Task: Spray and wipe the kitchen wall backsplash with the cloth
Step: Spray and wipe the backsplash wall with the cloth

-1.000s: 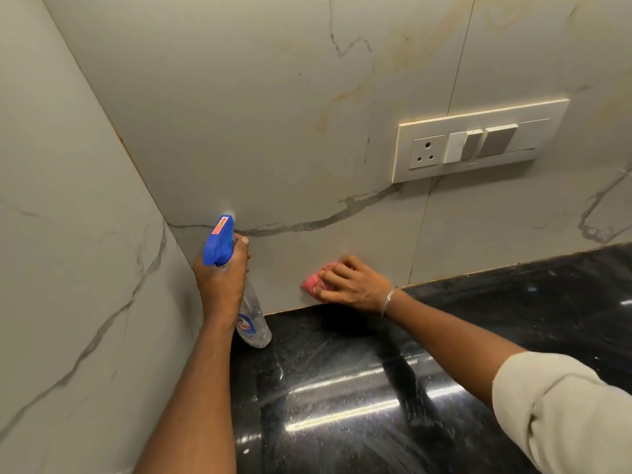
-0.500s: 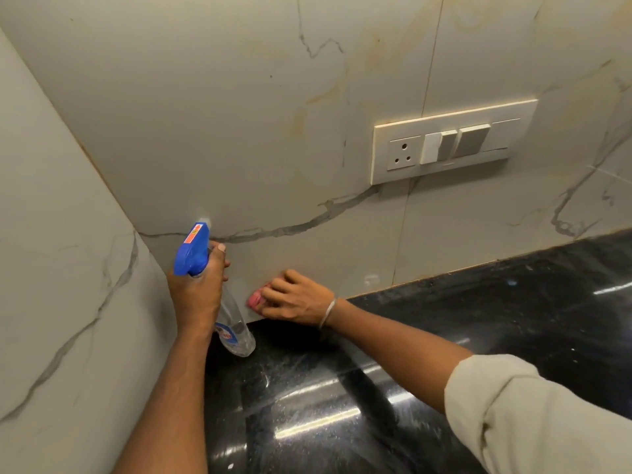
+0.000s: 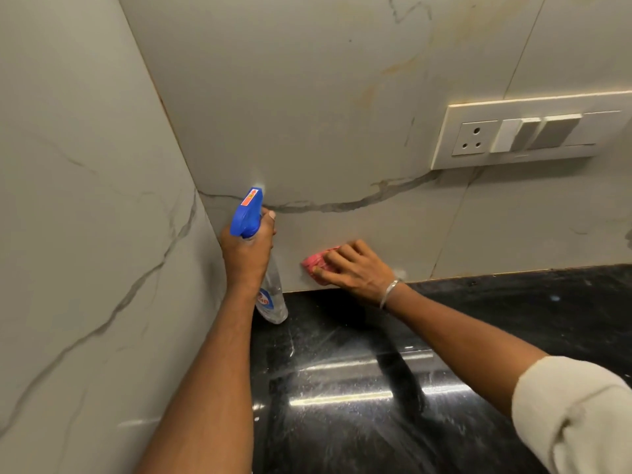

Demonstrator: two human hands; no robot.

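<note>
The marble-look backsplash [image 3: 325,124] fills the back wall, grey-veined and yellow-stained. My left hand [image 3: 247,254] grips a clear spray bottle [image 3: 272,299] with a blue trigger head, nozzle pointed at the wall near the corner, a faint mist at its tip. My right hand [image 3: 355,268] presses a pink cloth [image 3: 316,261] flat against the lowest strip of the backsplash, just above the counter. Most of the cloth is hidden under my fingers.
A black glossy countertop [image 3: 444,336] runs below the wall. A cream switch plate with a socket [image 3: 523,135] sits on the wall at the upper right. A second marble wall [image 3: 78,234] closes the corner on the left.
My right hand slid the cloth left along the wall's base toward the bottle, then slightly back right. The left hand keeps the bottle aimed at the wall. The camera view has shifted.
</note>
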